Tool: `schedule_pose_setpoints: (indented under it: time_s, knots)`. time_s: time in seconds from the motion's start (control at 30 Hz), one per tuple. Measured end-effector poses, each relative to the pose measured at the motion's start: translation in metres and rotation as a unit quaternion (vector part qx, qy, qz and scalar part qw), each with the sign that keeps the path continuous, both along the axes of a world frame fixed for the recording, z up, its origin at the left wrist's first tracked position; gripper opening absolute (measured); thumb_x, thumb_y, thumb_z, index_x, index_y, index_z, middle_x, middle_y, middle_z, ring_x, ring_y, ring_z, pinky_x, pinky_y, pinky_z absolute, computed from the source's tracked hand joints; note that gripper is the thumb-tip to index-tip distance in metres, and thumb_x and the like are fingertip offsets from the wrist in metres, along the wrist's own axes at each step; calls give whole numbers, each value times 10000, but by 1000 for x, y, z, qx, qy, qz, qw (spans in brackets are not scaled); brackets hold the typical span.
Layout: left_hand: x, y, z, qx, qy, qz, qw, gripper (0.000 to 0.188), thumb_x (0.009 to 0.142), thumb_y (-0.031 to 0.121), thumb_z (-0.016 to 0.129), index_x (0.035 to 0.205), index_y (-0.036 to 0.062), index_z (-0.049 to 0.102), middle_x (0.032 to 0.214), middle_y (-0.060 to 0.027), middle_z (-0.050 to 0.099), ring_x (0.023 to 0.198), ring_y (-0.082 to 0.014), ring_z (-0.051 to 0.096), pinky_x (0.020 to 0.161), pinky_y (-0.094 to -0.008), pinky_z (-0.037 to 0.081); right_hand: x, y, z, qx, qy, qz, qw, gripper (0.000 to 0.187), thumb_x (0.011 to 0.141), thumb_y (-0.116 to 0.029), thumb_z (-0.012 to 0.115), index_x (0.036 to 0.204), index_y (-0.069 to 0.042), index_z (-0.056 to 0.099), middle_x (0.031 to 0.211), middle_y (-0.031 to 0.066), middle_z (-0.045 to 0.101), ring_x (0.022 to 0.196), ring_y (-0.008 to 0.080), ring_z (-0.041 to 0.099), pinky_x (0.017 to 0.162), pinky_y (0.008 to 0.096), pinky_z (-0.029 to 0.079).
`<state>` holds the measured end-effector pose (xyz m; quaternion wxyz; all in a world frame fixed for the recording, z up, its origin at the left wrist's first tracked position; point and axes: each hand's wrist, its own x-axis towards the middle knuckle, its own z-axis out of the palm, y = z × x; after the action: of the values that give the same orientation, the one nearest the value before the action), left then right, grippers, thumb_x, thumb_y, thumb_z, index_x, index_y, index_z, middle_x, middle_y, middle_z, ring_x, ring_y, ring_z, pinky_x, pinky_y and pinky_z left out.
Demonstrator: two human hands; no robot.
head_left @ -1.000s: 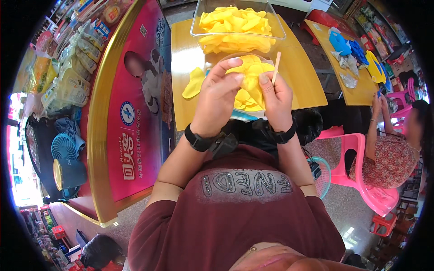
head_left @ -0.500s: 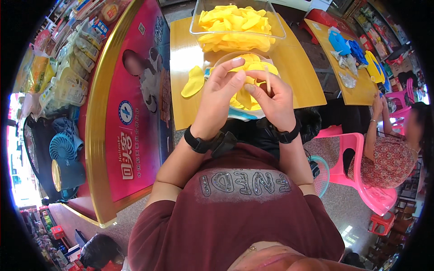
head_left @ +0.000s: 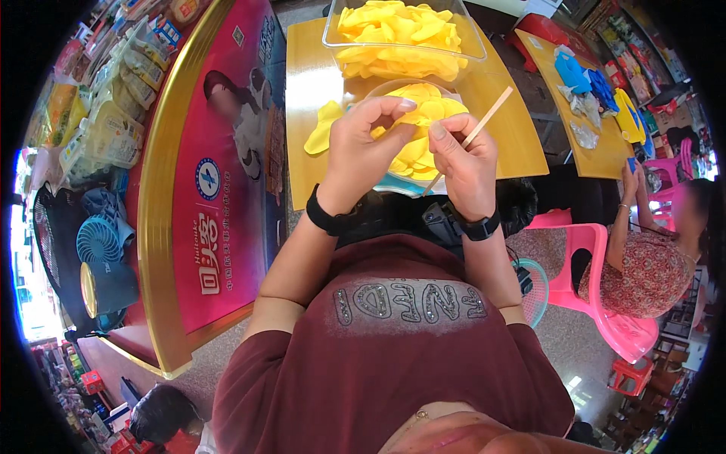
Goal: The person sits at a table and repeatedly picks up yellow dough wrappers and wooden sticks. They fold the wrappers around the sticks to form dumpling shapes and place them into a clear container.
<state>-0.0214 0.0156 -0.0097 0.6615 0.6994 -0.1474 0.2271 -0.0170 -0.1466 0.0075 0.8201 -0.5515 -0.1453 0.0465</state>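
Observation:
My right hand (head_left: 467,166) is closed around a thin wooden stick (head_left: 488,117). The stick slants from the upper right down past my palm, and its lower tip shows beneath the hand. My left hand (head_left: 363,147) is curled, thumb and forefinger near each other. Yellow shows between them, but I cannot tell whether it is a held piece or the pile behind. Just beneath both hands is a round bowl (head_left: 376,89) filled with soft yellow petal-shaped pieces (head_left: 423,106). One loose yellow piece (head_left: 324,129) lies on the table left of the bowl.
Behind the bowl, a clear plastic bin (head_left: 479,45) heaped with yellow pieces stands on the wooden table (head_left: 302,83). A gold-edged pink counter (head_left: 227,151) rises at left. At right, another person (head_left: 643,265) sits near a pink chair (head_left: 597,280) and a second table (head_left: 597,155).
My hands have moved slightly apart. The stick, earlier mostly hidden and nearly upright, now lies slanted across my right hand. A yellow piece that hung between my hands no longer shows there.

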Motion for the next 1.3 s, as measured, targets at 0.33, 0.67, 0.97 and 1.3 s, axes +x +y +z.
schedule_pose_setpoints:
  time_s: [0.33,0.67,0.97,1.3]
  knots:
    - [21,-11,-28,-204,100,26,974,310,794,-86,589,1082,27,615,1072,-64,622,940,-143,582,810,-266,494,-17,26,-14,-83,-51,30,995,120,884,-106,701,902,-20,620,779,-10,606,702,33,525,626,185,431]
    - [-2,-19,-1,-248,91,8,964,430,797,-145,512,1187,16,595,981,-70,635,525,-43,455,410,-185,325,0,9,-6,-38,-29,-46,998,151,919,-156,659,914,-26,584,704,-24,543,558,16,425,487,180,329]
    - [-26,-4,18,-426,251,-400,772,271,961,105,516,1227,87,563,715,23,514,385,-36,271,366,-191,238,13,1,-6,-10,-44,-75,996,191,941,-211,636,917,-30,578,681,-29,522,530,12,407,457,178,309]
    - [-8,18,27,-403,344,-225,817,338,1005,228,472,1300,70,511,1094,-54,611,669,-75,508,472,-162,343,18,-6,-2,-229,-181,-177,940,289,934,-276,645,872,-2,576,618,7,483,557,76,420,508,252,353]
